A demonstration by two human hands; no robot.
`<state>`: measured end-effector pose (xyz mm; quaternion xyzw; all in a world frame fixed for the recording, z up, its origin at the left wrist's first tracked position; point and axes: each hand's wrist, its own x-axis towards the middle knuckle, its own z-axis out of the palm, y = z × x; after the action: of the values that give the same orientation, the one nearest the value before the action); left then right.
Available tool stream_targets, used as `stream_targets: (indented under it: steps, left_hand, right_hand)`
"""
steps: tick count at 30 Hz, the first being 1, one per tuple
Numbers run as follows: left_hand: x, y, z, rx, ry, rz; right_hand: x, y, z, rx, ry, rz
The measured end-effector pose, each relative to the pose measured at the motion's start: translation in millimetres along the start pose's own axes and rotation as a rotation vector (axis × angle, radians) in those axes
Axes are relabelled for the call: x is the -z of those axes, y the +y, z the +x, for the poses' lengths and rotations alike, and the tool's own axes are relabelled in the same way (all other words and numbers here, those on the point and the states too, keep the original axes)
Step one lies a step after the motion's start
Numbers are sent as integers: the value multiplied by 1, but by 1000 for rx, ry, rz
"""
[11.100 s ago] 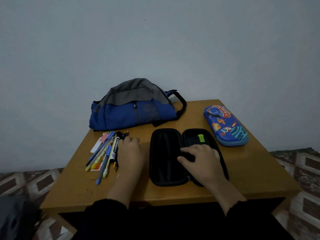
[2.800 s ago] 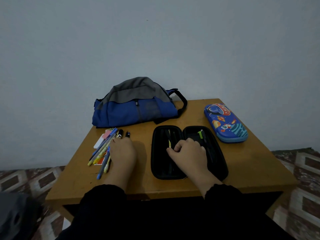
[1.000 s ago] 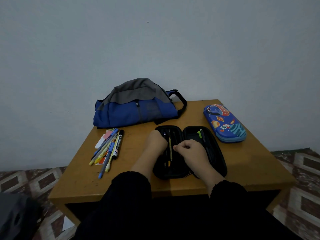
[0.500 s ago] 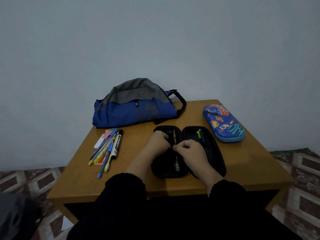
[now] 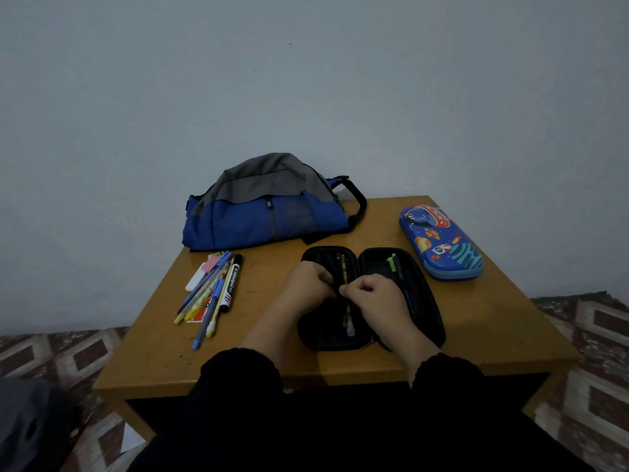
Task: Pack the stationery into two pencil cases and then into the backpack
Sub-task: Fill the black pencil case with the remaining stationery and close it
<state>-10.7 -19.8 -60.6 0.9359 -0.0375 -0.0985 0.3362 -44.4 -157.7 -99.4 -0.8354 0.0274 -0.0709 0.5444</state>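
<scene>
The black pencil case [image 5: 427, 301] lies open at the table's middle. Its left half holds a patterned pen [image 5: 344, 269] and dark pens beside it. A green-capped pen [image 5: 391, 264] sits in the right half. My left hand [image 5: 304, 289] and my right hand [image 5: 376, 299] meet over the left half, fingertips pinched at the patterned pen's middle. Whether the left fingers grip the pen or the case lining is hidden. Loose pens and a black marker [image 5: 232, 282] lie in a pile [image 5: 207, 294] to the left. The blue-grey backpack [image 5: 265, 212] lies behind, zipped.
A blue space-print pencil case [image 5: 440, 241] lies shut at the table's back right. The wooden table [image 5: 500, 332] is small, with its front edge just before my sleeves. A patterned floor surrounds it, and a plain wall stands behind.
My left hand left the pen pile and joined the right hand at the black case. A patterned pen now lies in the left half. Over the last half second the hands barely moved.
</scene>
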Motion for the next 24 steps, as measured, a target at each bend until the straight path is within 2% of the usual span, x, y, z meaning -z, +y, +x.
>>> stream_targets:
  steps: [5, 10, 12, 15, 19, 21, 24]
  left_hand:
    - [-1, -4, -6, -51, 93, -35]
    - [4, -17, -13, -33, 412, -130]
    - [11, -28, -15, 20, 539, -57]
    - [21, -50, -14, 117, 670, 224]
    - [29, -68, -12, 334, 611, 515]
    - [30, -73, -11, 398, 562, 553]
    - [34, -76, -7, 390, 504, 530]
  right_hand:
    - [2, -3, -2, 14, 3, -2]
    - [0, 0, 0, 18, 4, 5]
    - [1, 1, 0, 15, -4, 13]
    - [0, 2, 1, 12, -3, 18]
    - [1, 0, -1, 8, 0, 25]
    - [1, -2, -2, 2, -5, 30]
    - [1, -4, -4, -2, -10, 21]
